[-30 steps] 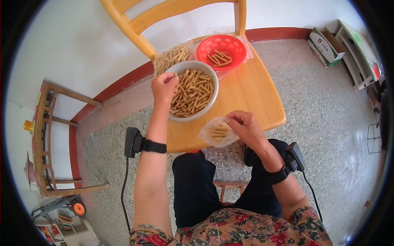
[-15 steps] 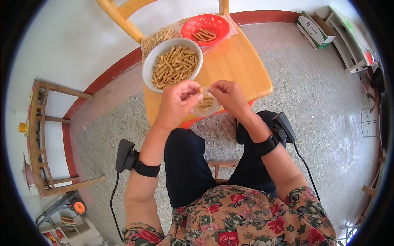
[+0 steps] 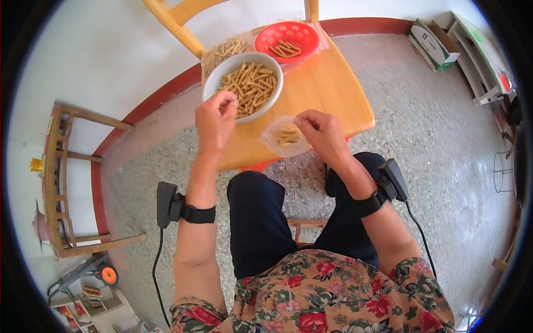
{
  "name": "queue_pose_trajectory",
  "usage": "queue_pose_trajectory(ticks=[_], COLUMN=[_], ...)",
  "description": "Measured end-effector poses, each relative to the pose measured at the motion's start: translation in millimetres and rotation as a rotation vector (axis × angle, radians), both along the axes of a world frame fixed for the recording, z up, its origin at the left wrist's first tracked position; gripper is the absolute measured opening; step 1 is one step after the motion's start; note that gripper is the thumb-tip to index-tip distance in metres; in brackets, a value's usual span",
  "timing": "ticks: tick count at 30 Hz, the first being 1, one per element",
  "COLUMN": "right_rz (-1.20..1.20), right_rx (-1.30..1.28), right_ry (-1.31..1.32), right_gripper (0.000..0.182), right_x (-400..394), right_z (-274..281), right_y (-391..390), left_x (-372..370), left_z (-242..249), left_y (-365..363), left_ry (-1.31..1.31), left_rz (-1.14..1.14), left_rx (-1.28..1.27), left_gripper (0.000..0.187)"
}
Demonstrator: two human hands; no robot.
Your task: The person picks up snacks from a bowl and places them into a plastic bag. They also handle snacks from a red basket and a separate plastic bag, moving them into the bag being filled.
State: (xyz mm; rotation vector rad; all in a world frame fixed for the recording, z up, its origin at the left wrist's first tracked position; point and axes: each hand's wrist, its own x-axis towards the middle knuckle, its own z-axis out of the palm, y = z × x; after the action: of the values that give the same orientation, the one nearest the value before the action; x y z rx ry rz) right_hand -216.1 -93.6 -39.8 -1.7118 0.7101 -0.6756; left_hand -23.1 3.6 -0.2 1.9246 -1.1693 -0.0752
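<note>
Left hand [image 3: 214, 119] pinching over stick-filled bowl [image 3: 242, 86], right hand [image 3: 322, 133] gripping bagged sticks [image 3: 285, 136]

The floor [image 3: 444, 144] was speckled terrazzo. White walls [image 3: 100, 50] carried a red skirting [image 3: 150, 111]. A wooden rack [image 3: 61, 183] stood well left of the hands; a carton [image 3: 430, 47] and white shelf [image 3: 483, 61] lay far right.
</note>
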Motion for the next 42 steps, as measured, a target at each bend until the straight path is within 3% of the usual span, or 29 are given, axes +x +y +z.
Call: queue_pose_trajectory(ticks=[8, 13, 22, 29, 32, 34, 35, 37, 42], right_rz=[-0.006, -0.048, -0.007, 0.013, 0.028, 0.032, 0.033, 0.039, 0.03], right_rx=[0.084, 0.051, 0.104, 0.106, 0.118, 0.135, 0.135, 0.132, 0.116], right_ry=[-0.113, -0.13, -0.11, -0.072, -0.082, -0.1, -0.094, -0.092, -0.126], right_gripper=[0.014, 0.013, 0.013, 0.012, 0.013, 0.013, 0.013, 0.013, 0.013], right_x=[5, 10, 12, 14, 16, 15, 15, 16, 20], right_z=[-4, -6, -4, -5, -6, -6, -6, -4, -12], right_y=[-1, -4, -7, -7, -7, -6, -6, -6, -5], left_x=[58, 44, 49, 56, 66, 64, 63, 59, 52], left_z=[-38, -28, -38, -35, -41, -36, -33, -22, -9], left_y=[3, -19, -61, -64, -51, -40, -35, -23, -13], left_ry=[-0.012, -0.257, -0.206, -0.16, -0.083, 0.484, 0.484, 0.728, 0.891], left_rz=[0.201, 0.15, 0.285, 0.286, 0.165, 0.113, 0.113, -0.023, -0.141], left_rx=[0.162, 0.304, 0.492, 0.663, 0.497, 0.17, 0.17, 0.061, -0.042], left_gripper=[0.007, 0.007, 0.017, 0.013, 0.013, 0.012, 0.012, 0.015, 0.012])
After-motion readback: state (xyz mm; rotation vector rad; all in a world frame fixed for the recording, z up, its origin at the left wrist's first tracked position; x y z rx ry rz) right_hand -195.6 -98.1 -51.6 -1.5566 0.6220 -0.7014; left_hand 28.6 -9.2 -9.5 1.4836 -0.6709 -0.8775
